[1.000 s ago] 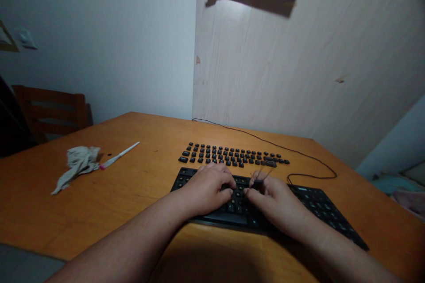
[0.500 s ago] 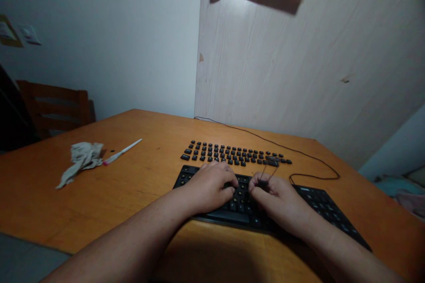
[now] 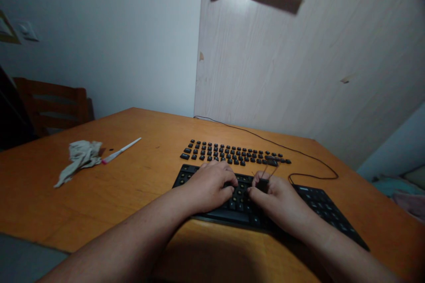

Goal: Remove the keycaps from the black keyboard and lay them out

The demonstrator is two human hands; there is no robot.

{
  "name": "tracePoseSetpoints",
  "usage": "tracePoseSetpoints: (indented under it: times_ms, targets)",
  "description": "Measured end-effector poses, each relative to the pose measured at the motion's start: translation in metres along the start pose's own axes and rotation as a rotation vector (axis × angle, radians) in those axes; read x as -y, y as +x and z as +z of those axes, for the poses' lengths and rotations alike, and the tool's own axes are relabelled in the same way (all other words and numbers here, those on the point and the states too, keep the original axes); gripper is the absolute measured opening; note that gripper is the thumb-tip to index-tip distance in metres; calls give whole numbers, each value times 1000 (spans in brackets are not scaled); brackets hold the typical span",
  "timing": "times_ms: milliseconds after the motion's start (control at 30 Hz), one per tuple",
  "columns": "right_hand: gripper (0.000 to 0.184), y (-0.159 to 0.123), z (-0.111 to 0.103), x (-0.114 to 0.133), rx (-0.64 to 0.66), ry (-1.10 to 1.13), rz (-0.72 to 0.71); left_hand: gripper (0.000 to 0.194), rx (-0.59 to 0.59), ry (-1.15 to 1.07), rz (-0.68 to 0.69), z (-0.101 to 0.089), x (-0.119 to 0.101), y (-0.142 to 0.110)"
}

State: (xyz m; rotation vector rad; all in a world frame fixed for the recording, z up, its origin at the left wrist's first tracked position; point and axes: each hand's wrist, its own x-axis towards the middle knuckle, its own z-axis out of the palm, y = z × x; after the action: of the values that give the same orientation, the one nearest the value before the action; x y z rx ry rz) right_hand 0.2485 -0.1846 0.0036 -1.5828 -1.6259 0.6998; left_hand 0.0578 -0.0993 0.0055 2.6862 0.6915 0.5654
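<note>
A black keyboard (image 3: 226,217) lies on the table, with many key positions in its main block bare of keycaps and showing small pale switch spots. My left hand (image 3: 215,185) rests on its left half, palm down, fingers bent loosely and thumb apart, with nothing visible in it. Over the middle of the keyboard, my right hand (image 3: 279,196) is closed on a wire keycap puller (image 3: 264,184). The puller's dark handle shows between thumb and fingers, and its thin wires point away from me. My right fingertips are partly hidden.
Loose black keycaps (image 3: 228,156) lie in rows behind the keyboard. A black cable (image 3: 252,133) curves across the back and right of the table (image 3: 149,203). At left lie a crumpled cloth (image 3: 83,154) and a white brush-like tool (image 3: 123,149). A wooden chair (image 3: 56,101) stands beyond.
My right hand has shifted and turned slightly, so more of the puller's dark handle shows. My left hand stays in place on the keyboard. The view has moved a little.
</note>
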Motion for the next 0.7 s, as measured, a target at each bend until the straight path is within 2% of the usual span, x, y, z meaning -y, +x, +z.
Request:
tracePoseSetpoints:
  times_ms: [233, 467, 533, 700]
  targets:
    - [11, -1, 2, -2, -24, -9, 34, 21, 13, -2, -9, 0, 1, 1]
    - [10, 2, -5, -6, -2, 163, 156, 22, 2, -13, -13, 2, 5, 1]
    - [11, 2, -11, -6, -37, 209, 171, 22, 0, -23, -16, 3, 5, 1]
    - [18, 2, -18, -2, -151, 226, 101, 20, -15, -58, -11, 1, 3, 1]
